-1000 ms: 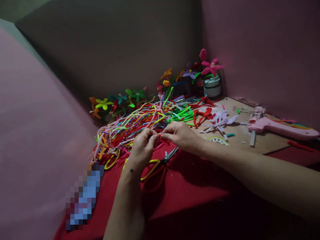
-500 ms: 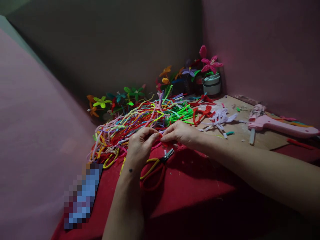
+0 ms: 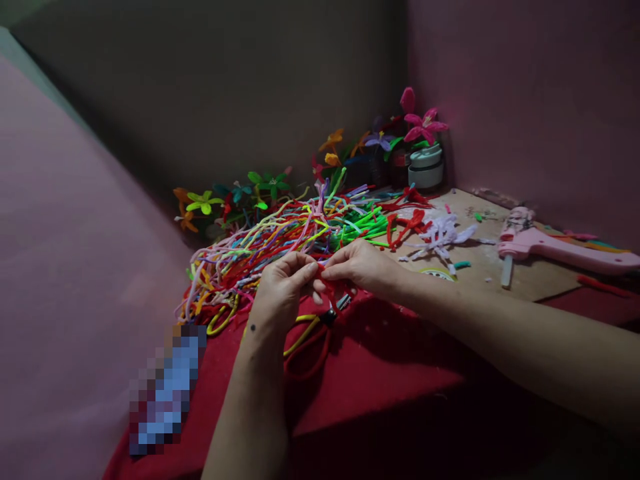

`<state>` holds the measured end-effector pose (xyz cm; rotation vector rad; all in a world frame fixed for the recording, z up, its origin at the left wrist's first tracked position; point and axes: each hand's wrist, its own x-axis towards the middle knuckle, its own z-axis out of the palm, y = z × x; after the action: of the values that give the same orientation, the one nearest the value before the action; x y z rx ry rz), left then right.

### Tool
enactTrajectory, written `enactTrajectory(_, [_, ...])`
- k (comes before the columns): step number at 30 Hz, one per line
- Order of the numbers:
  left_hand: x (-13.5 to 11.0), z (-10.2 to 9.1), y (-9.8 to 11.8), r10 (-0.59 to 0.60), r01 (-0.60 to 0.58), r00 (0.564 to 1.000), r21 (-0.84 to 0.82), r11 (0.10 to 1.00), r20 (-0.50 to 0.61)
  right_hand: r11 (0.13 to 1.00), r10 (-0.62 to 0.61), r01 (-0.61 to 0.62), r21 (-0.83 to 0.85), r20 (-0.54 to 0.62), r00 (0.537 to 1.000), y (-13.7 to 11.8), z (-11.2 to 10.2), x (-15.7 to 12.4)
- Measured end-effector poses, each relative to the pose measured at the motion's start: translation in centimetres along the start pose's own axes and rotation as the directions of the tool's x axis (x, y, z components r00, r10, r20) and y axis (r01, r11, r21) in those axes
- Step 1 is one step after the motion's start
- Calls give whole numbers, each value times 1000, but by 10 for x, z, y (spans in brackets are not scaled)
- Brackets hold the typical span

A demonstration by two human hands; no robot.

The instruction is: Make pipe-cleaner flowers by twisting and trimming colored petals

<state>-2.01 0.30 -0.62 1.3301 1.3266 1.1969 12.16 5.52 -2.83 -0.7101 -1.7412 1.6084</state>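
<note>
My left hand [image 3: 280, 293] and my right hand [image 3: 357, 265] meet over a red cloth [image 3: 380, 373], both pinching a short red pipe cleaner [image 3: 327, 285] between thumbs and fingertips. The piece bends down between the two hands. Just below them lie scissors [image 3: 320, 327] with yellow and red handles. Behind my hands spreads a big heap of pipe cleaners [image 3: 280, 240] in many colours.
Finished pipe-cleaner flowers [image 3: 235, 197] stand along the back wall, and pink ones [image 3: 423, 123] sit in a grey pot [image 3: 425, 168] in the corner. A pink glue gun [image 3: 555, 248] and white pipe-cleaner pieces [image 3: 440, 237] lie on a brown board [image 3: 480, 267] at right. A blurred patch [image 3: 165, 393] lies at left.
My hands stayed together and rose slightly; the red pipe cleaner between them is bent further down. The view shifted a little.
</note>
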Motion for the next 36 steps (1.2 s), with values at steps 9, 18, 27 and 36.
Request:
enactTrajectory(9, [3,3,-4,183,-158,979,229,961,-93,1000,-15,14,10,141,990,8,-3,3])
enactTrajectory(18, [7,3,-8,131,-106,986,218,970,-105,984,122,-138,114,130,984,9,1,5])
enactTrajectory(27, [11,8,-19,454,-177,847,661,730,-275,995,92,-91,50,-9,996,16,12,5])
enactTrajectory(36, [15,1,-19,63,-46,985,103,994,-162,955,142,-154,253,65,988,16,10,3])
